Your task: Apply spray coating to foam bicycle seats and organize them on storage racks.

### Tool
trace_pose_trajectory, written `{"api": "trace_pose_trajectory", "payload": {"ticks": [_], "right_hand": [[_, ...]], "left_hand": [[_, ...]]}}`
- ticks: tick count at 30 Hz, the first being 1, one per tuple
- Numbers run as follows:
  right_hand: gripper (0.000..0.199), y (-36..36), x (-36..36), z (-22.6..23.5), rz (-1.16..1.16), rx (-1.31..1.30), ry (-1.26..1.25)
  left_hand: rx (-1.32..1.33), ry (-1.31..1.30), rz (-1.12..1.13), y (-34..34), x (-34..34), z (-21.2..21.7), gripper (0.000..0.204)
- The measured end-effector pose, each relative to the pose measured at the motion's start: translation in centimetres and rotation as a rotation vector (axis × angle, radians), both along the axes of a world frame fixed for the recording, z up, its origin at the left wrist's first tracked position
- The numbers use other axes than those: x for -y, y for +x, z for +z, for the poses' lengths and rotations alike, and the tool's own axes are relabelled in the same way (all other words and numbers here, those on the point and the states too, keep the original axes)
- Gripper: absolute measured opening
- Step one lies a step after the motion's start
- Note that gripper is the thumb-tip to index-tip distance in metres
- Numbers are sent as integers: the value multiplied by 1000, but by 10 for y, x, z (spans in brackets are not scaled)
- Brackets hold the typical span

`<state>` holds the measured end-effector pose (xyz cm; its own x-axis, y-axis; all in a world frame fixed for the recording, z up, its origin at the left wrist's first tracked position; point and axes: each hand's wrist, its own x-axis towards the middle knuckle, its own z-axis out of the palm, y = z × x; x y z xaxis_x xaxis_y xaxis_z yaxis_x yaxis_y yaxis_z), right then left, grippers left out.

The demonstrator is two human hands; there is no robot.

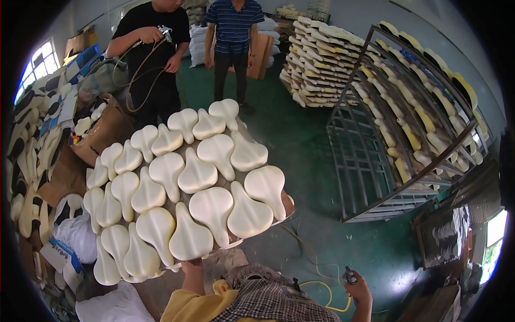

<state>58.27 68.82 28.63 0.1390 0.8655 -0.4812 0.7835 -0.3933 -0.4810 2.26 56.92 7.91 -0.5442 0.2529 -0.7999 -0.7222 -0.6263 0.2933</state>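
In front of me is a board [290,206] covered in rows of cream foam bicycle saddle pads [191,229], laid side by side with narrow and wide ends alternating. My left hand [192,263] is at the board's near edge, closed on it from below, and its fingers are largely hidden there. Off to the right and low, apart from the board, my right hand [360,288] grips a small dark spray gun [350,276]. A yellow hose [323,283] runs beside it.
Across the board, one person [155,53] holds a spray gun with a hose; another [234,37] stands behind. A metal rack [370,206] of pads is at right, near stacked pads [322,64]. Cardboard boxes [110,137] and white bags [115,306] crowd the left.
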Motion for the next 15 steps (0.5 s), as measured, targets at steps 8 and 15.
{"api": "trace_pose_trajectory", "payload": {"ticks": [8,15], "right_hand": [[53,-9,-6,8,9,33,-13],[48,-6,-3,2,22,15,31]], "left_hand": [[-4,-46,-30,-2,-16,-1,39],[4,-62,-23,1,-33,16,37]]}}
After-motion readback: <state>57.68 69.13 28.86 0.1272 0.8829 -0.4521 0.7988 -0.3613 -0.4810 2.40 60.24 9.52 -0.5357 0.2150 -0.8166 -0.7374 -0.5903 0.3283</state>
